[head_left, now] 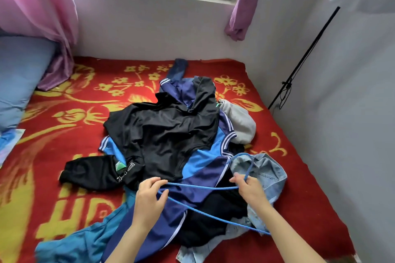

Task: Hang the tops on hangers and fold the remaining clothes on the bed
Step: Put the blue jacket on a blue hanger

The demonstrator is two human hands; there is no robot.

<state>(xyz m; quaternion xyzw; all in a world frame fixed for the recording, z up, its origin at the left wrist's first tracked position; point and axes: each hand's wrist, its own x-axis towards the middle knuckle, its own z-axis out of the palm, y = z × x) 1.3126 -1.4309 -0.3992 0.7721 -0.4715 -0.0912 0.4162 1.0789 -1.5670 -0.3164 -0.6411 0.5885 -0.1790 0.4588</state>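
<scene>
Blue hanger (203, 187) is held just over the near edge of the clothes pile (166, 134). Left hand (148, 198) pinches one corner and right hand (251, 189) grips by the hook. Denim shirt (271, 168) is on the pile's right, with a red blanket (299, 198) under it all.

The black top (166, 130) was thin cloth with a faint sheen. The hanger (203, 187) looked like smooth blue coated wire. The jacket (269, 173) was faded matt denim, the blanket (74, 134) fuzzy and rough-piled, the grey garment (241, 124) soft, matt knit.
</scene>
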